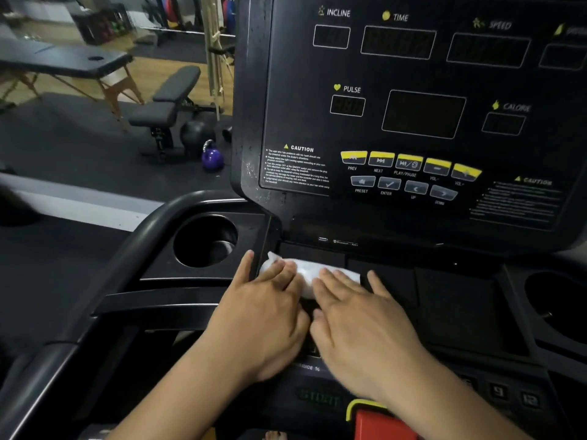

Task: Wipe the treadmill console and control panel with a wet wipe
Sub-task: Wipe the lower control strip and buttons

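A white wet wipe (306, 273) lies flat on the black control panel (454, 300) just below the upright treadmill console (413, 122). My left hand (266, 309) and my right hand (359, 319) lie side by side on the wipe, fingers straight, pressing it down on the panel's left part. Most of the wipe is hidden under my fingers. The console shows dark displays marked INCLINE, TIME, SPEED, PULSE and CALORIE, with yellow and grey buttons (409, 163) beneath.
A round cup holder (205, 241) sits left of my hands and another (556, 306) at the right. A curved handrail (127, 265) runs along the left. A red stop button (381, 423) is below my right wrist. Behind are a weight bench (165, 103) and purple kettlebell (212, 157).
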`<state>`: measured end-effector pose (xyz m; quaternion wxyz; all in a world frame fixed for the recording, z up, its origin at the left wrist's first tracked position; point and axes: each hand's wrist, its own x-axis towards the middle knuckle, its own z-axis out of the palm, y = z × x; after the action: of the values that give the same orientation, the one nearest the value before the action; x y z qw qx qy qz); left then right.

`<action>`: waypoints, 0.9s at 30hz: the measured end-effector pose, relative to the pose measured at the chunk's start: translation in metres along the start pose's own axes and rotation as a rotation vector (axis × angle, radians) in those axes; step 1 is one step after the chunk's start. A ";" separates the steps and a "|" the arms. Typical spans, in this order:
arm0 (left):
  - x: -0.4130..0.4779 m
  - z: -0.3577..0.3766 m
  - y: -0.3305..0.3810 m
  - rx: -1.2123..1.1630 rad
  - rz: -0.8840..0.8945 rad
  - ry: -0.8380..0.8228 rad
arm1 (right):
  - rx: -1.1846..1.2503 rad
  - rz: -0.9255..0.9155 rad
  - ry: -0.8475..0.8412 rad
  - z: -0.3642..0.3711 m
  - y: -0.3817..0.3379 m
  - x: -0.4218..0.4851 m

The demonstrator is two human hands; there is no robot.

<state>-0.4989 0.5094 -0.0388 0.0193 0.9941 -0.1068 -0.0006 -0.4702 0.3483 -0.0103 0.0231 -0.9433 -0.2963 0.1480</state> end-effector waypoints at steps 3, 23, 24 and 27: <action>0.004 -0.007 -0.002 -0.023 -0.007 -0.065 | 0.018 -0.007 0.007 -0.003 -0.002 0.004; 0.007 0.005 -0.008 -0.068 -0.031 0.071 | 0.022 0.017 0.027 0.000 0.001 0.019; 0.005 0.006 -0.009 -0.049 -0.026 0.090 | 0.021 0.014 0.029 0.000 0.001 0.015; 0.008 0.003 -0.011 -0.075 -0.028 0.046 | 0.046 0.014 0.041 -0.003 0.002 0.018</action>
<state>-0.4886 0.5184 -0.0421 0.0592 0.9938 -0.0922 0.0177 -0.4541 0.3570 -0.0122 0.0498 -0.9474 -0.2856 0.1357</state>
